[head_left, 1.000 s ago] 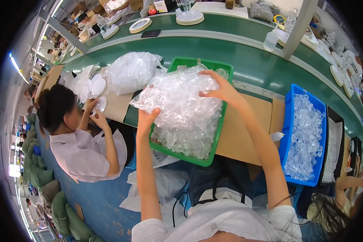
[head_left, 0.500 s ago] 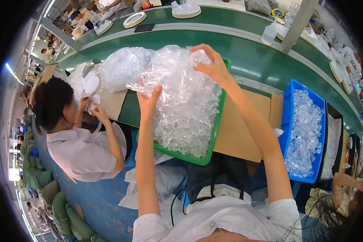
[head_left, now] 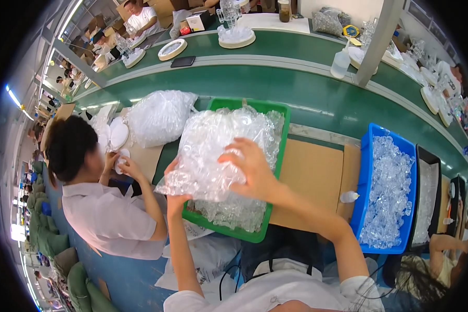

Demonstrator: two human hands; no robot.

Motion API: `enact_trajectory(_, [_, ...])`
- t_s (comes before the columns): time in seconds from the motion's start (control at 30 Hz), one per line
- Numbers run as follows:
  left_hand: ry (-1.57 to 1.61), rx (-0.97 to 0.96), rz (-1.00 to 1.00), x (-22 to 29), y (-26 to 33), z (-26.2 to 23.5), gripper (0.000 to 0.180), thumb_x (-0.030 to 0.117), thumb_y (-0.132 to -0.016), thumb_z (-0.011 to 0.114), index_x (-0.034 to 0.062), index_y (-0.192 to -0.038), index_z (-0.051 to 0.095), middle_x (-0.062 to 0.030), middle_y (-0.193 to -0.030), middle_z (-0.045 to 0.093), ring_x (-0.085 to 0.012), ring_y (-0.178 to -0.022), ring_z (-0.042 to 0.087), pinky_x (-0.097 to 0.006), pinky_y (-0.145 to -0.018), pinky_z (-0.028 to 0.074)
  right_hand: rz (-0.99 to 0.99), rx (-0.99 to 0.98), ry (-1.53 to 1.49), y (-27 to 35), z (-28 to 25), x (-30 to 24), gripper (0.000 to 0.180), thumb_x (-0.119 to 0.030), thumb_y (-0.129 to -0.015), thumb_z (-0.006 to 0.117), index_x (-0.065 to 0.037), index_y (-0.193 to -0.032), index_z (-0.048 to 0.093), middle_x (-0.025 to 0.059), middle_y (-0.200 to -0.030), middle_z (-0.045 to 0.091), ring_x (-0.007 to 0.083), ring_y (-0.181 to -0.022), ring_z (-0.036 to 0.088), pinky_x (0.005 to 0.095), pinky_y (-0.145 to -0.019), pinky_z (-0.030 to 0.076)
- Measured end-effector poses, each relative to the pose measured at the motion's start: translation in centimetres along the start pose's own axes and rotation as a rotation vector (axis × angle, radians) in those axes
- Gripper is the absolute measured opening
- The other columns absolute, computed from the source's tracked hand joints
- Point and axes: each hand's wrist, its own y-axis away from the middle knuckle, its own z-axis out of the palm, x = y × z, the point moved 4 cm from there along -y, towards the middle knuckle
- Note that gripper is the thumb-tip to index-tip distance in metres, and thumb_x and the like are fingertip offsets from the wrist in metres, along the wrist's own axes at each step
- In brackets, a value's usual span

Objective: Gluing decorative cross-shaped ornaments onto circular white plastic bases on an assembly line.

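Note:
A clear plastic bag [head_left: 205,143] of small transparent pieces lies over a green crate [head_left: 276,197], its mouth toward the crate's near left edge. My left hand [head_left: 176,182] grips the bag's near left corner, thumb above and fingers beneath. My right hand [head_left: 255,171] is over the bag's right side, fingers apart and curled against the film, not visibly closed on it. Loose clear pieces [head_left: 231,214] fill the crate below and beside the bag. The bag hides much of the crate's middle.
A stuffed clear bag [head_left: 161,118] sits left of the crate, near a seated co-worker [head_left: 109,208] handling white discs. To the right are brown cardboard [head_left: 312,182], a small white bottle [head_left: 349,197] and a blue crate [head_left: 356,218] of clear pieces. Beyond runs a green bench [head_left: 296,93].
Both hands and the bag came lower and nearer to me. My right hand left the bag's far upper corner and moved to its right side. The view has shifted slightly.

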Motion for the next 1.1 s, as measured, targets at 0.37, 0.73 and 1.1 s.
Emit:
enact_trajectory(0.37, [0.211,0.098,-0.144,1.7,-1.4,0.0,0.082,0.042,-0.067,0.073,0.0013,-0.131,0.040,-0.0148,-0.131,0.043,-0.0282,-0.122,0.041,-0.039,-0.101,0.034,0.506,-0.598,-0.792,-8.9,-2.7,9.0,0.048,-0.043,-0.083,0.061,-0.011,-0.118,0.057,0.0104,-0.117,0.058,0.0176,-0.110,0.051,0.0346,-0.092,0.039])
enact_trajectory(0.73, [0.275,0.152,-0.059,0.8,-2.9,0.8,0.064,0.034,-0.073,0.068,-0.0004,-0.123,0.049,-0.0137,-0.125,0.050,-0.0243,-0.115,0.047,-0.037,-0.099,0.034,0.679,-0.551,-0.326,-11.3,6.3,14.6,0.049,-0.056,-0.073,0.061,-0.013,-0.098,0.065,0.0058,-0.090,0.059,0.0196,-0.084,0.053,0.0333,-0.081,0.041])
enact_trajectory(1.1, [-0.012,-0.176,0.020,2.5,-4.3,0.6,0.067,0.039,-0.071,0.069,0.0001,-0.122,0.050,-0.0189,-0.134,0.044,-0.0282,-0.128,0.037,-0.039,-0.105,0.028,0.832,-0.393,-0.772,-11.2,5.8,16.5,0.037,-0.039,-0.080,0.061,-0.007,-0.098,0.065,0.0040,-0.105,0.059,0.0155,-0.101,0.052,0.0275,-0.086,0.041])
